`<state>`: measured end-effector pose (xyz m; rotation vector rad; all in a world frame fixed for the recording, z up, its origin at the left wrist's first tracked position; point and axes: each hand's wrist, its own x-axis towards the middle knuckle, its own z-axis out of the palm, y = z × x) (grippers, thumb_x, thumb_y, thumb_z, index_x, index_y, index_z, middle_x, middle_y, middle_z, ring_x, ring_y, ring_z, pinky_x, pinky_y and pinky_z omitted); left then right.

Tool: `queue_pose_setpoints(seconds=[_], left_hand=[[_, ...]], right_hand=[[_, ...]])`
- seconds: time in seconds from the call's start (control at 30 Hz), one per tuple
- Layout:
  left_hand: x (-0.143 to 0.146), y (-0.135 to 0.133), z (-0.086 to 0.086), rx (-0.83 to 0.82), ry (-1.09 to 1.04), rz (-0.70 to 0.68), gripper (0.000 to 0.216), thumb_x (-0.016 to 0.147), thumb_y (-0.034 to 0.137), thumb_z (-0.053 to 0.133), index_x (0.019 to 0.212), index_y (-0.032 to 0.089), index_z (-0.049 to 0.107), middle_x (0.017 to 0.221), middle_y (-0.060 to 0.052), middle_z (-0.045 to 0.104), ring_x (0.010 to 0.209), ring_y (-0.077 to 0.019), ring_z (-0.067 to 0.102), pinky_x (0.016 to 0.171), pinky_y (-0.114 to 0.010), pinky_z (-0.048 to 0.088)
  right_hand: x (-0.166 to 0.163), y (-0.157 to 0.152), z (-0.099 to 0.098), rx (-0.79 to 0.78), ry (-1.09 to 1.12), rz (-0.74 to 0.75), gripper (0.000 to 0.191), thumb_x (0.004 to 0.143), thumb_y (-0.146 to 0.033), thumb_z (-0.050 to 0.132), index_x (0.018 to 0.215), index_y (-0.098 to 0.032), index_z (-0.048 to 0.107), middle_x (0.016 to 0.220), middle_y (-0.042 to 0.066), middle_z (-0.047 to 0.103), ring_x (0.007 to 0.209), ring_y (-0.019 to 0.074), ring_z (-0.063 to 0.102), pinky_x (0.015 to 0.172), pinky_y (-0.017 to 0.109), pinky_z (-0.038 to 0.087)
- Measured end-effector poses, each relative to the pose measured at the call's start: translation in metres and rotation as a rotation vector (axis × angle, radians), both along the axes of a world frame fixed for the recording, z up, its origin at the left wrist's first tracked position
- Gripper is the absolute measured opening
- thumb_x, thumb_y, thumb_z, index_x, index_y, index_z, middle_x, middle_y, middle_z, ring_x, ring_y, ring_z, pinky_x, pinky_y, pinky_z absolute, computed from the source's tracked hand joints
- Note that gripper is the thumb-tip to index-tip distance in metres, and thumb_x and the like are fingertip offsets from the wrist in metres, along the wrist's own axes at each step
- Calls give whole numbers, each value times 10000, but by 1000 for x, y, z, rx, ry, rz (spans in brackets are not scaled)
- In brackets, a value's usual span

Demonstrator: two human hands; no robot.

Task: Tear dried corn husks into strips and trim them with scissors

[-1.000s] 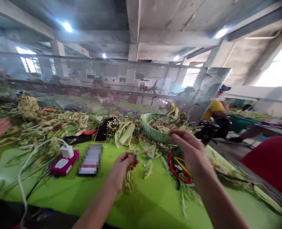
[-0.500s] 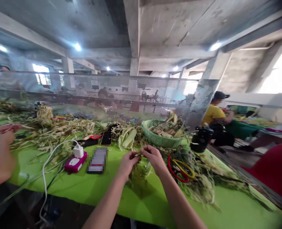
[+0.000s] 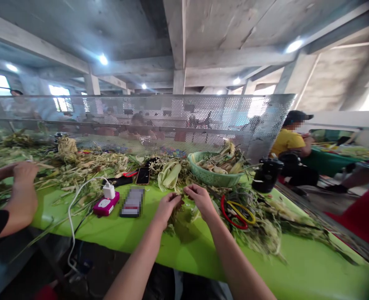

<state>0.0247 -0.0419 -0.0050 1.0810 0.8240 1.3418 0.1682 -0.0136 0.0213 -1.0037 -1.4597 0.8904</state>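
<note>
My left hand (image 3: pixel 168 207) is closed in a pinch on a thin bunch of pale plant strips (image 3: pixel 174 216), which hang down over the green tabletop. Just to its right, my right hand (image 3: pixel 200 199) has thumb and fingertips pressed together; whatever sits in that pinch is too small to make out. The fingertips of both hands are close but apart. Beyond them lies a pale green bundle of husk-like leaves (image 3: pixel 169 175). A red cable loop (image 3: pixel 224 212) and a yellow one (image 3: pixel 242 208) rest by my right wrist.
A green basket (image 3: pixel 215 178) of dry leaves stands behind my hands, with a black jar (image 3: pixel 267 175) to its right. Two phones (image 3: pixel 131 203) and a purple power socket (image 3: pixel 107 205) lie left. A co-worker's arm (image 3: pixel 22 191) reaches in there. A perforated screen (image 3: pixel 159 121) runs behind.
My hands have drawn slightly apart at the fingertips. The view has shifted a little, and the co-worker's arm at left shows further in.
</note>
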Motion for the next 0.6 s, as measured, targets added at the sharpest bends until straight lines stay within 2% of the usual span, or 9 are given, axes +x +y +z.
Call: queue_pose_setpoints(seconds=[0.07,0.17,0.3,0.43,0.53,0.6], left_hand=[[-1,-1,0,-47,-59,-51,383,658,447,717,877,142,642,737,-40,662,645,-154,584,668,-275,425],[-1,-1,0,-45,-78,-39,386,605,407,769,858,139,655,726,-37,663,674,-159,596,686,-271,428],[-2,0,1,-30,-93,4,405,565,379,804,848,125,665,730,-45,661,703,-164,600,713,-271,423],[-2,1,-1,-8,-119,-37,412,547,375,815,840,127,665,758,-42,657,722,-162,589,740,-274,413],[-2,2,-4,27,-45,-33,363,551,356,809,791,130,657,729,-24,641,706,-153,562,725,-266,397],[-2,2,-3,86,48,20,312,569,338,794,757,134,651,696,-12,622,693,-150,542,704,-259,384]], right_hand=[[2,0,1,-17,29,-5,381,684,-545,660,707,-166,623,598,-18,527,540,115,435,516,238,339],[3,-2,1,-35,51,0,408,681,-567,663,729,-163,625,622,-10,541,538,112,435,516,239,339],[0,-5,4,-48,38,66,407,659,-571,686,666,-173,601,570,-32,513,523,109,420,511,239,323],[-1,-7,6,-17,7,65,407,620,-553,721,607,-180,558,552,-43,484,538,112,406,523,244,312],[-3,-6,4,-19,46,53,418,597,-551,735,586,-188,530,541,-49,460,536,114,395,521,247,302],[-6,-6,2,-43,102,64,423,590,-548,741,578,-190,516,531,-54,446,525,111,388,519,248,298]])
